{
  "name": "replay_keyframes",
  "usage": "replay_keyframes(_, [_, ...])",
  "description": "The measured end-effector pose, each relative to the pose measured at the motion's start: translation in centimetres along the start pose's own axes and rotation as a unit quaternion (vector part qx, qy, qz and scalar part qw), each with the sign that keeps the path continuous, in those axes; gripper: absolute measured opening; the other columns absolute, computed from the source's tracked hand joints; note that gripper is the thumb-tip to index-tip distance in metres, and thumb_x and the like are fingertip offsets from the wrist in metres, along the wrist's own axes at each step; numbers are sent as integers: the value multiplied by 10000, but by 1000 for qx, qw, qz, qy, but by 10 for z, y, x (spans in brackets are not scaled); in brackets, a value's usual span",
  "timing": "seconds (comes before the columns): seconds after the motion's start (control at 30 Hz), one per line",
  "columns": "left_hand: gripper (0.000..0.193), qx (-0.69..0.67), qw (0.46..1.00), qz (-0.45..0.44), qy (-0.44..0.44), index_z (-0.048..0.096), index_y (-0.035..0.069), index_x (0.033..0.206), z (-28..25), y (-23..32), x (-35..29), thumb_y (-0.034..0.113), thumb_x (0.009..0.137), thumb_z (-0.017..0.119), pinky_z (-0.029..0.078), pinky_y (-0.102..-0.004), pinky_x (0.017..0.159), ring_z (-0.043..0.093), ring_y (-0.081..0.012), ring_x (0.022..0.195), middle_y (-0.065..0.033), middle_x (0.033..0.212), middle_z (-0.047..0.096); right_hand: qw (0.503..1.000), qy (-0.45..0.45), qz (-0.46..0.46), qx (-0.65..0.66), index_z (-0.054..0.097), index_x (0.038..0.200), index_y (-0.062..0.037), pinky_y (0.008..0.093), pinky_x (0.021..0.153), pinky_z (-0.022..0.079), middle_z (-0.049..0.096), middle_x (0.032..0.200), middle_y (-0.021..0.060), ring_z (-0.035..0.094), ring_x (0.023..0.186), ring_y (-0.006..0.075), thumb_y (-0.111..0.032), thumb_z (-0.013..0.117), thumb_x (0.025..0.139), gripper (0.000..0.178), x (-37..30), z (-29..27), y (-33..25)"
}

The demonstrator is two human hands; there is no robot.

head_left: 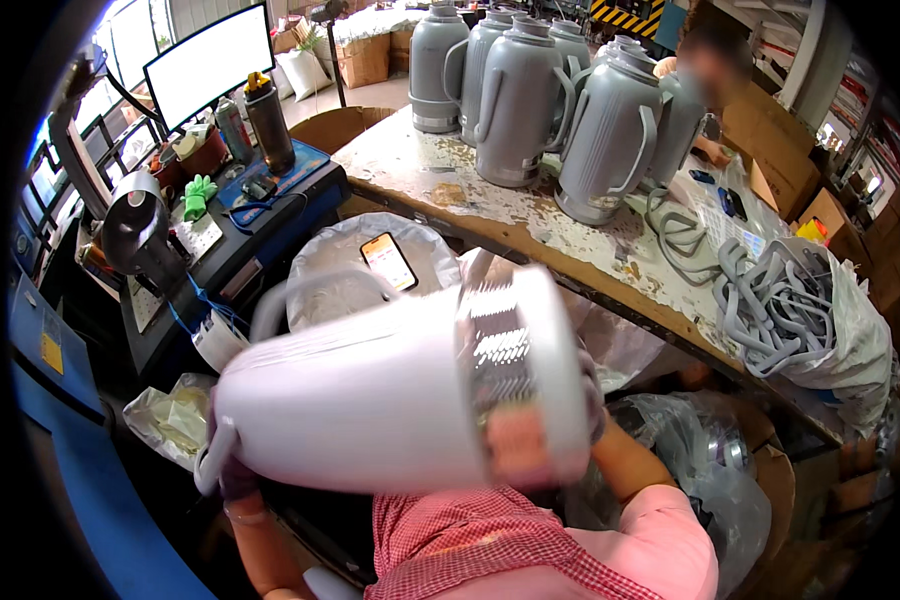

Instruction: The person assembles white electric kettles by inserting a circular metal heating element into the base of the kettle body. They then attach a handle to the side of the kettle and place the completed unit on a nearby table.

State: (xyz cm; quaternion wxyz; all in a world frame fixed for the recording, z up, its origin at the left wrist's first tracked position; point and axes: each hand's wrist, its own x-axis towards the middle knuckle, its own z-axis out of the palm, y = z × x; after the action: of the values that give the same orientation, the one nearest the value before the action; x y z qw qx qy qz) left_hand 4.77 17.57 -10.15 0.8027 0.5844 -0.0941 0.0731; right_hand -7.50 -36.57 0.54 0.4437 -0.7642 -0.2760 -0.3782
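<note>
Jug [360,390] lies sideways in the air between your hands, on the near side of the table [400,165], its long axis running left to right. Your left hand [235,478] clamps its left end, your right hand [596,400] its base; most fingers are hidden.

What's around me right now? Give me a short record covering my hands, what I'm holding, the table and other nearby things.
Held item: large grey jug, tipped on its side, blurred
Shiny band: near the jug's right end
Left hand: at the jug's left end, partly hidden
Right hand: at its right end, mostly hidden
Table: worn white top, several upright jugs
Curved grey strips: heaped at table's right
Phone: beyond held jug, screen lit
Monitor: upper left, lit
</note>
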Motion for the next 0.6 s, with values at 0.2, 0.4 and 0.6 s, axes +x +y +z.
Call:
replay_keyframes(0.2, [390, 148, 815, 549, -113, 587, 93, 886, 209, 157, 9, 399, 701, 742, 425, -355, 668, 543, -251, 757, -104, 854, 619, 822, -409, 171, -356, 531, 1114, 0, 310, 644, 522, 679, 869, 97, 633, 679, 168, -264, 432, 1060, 288, -135, 44, 166])
replay_keyframes(0.4, [466, 175, 789, 491, -326, 658, 114, 965, 203, 203, 3, 437, 669, 816, 492, -360, 637, 586, -258, 713, -83, 870, 654, 877, -375, 301, -18, 577, 1264, -33, 370, 897, 527, 694, 1110, 175, 676, 1039, 262, -381, 512, 1017, 432, 3, 70, 17])
replay_keyframes(0.6, [750, -52, 973, 204, -97, 628, 20, 777, 236, 152, 11, 726, 907, 413, 470, -377, 743, 563, -277, 676, -173, 728, 641, 926, -217, 104, 292, 651, 981, 9, 435, 1133, 356, 366, 1543, 260, 423, 1400, 366, -261, 885, 761, 420, 25, 48, -57])
